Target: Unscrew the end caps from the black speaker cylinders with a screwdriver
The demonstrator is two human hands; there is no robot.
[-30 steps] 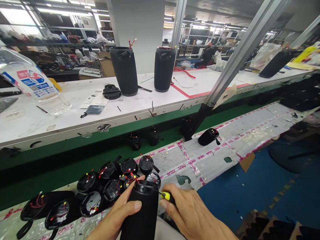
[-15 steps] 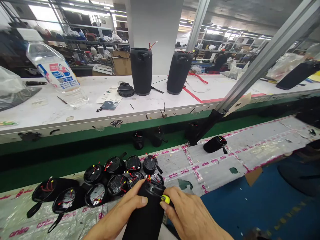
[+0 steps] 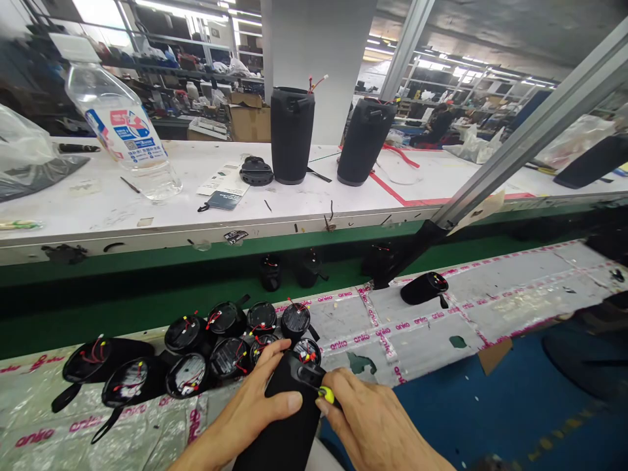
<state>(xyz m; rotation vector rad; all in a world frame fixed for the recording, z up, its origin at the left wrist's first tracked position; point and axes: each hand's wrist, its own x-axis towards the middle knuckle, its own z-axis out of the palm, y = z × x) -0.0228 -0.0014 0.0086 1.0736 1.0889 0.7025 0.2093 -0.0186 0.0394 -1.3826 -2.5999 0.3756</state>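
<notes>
A black cylindrical speaker body point(image 3: 284, 432) stands tilted at the bottom centre. Around its upper left side wraps my left hand point(image 3: 260, 402), thumb lying across the black fabric. My right hand point(image 3: 366, 412) pinches a small tool with a yellow part point(image 3: 326, 394) at the right side of the body's top end; the rest of the tool is hidden in the fingers. Just beyond my left hand stand several black cylinders with wires in their open ends, one of them a cylinder point(image 3: 229, 358) with a shiny inside.
A white shelf point(image 3: 196, 226) runs across, bearing a plastic bottle point(image 3: 130, 137), two upright black cylinders point(image 3: 293, 137) and a round black part point(image 3: 256, 171). A slanted metal post point(image 3: 520, 131) rises at right. Another cylinder point(image 3: 422, 288) lies on the lower bench point(image 3: 343, 320).
The view has shifted slightly. The held speaker body has turned a little and tilts more, and my left index finger has lifted and stretched past its top edge.
</notes>
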